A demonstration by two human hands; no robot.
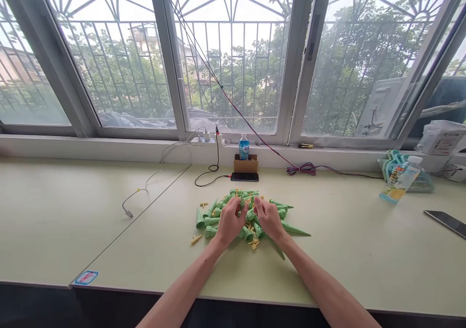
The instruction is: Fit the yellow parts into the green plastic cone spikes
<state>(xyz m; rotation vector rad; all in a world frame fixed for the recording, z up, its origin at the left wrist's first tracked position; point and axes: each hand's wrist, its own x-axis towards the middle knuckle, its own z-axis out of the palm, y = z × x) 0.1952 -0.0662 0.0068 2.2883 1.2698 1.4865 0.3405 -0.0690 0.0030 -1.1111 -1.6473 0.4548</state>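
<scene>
Pale table (156, 250) in front of you, running the full width of the view. Heap of green cones (211, 220) on it, roughly midway between front and back edges; several narrow tips point toward the right side, one toward the front edge. Your left hand (230, 219) is over the heap, fingers pinched narrow around a green piece (242, 201). Your right hand (268, 217) is just beside it, fingers bent inward; can't tell if they grip anything. Tilted drink bottle (399, 180) near the back edge, well to your right. Black phone (245, 177) near the back edge, straight beyond the heap, cord plugged in. Small yellow pieces (196, 239) mixed through the heap, a few loose at its left and front.
</scene>
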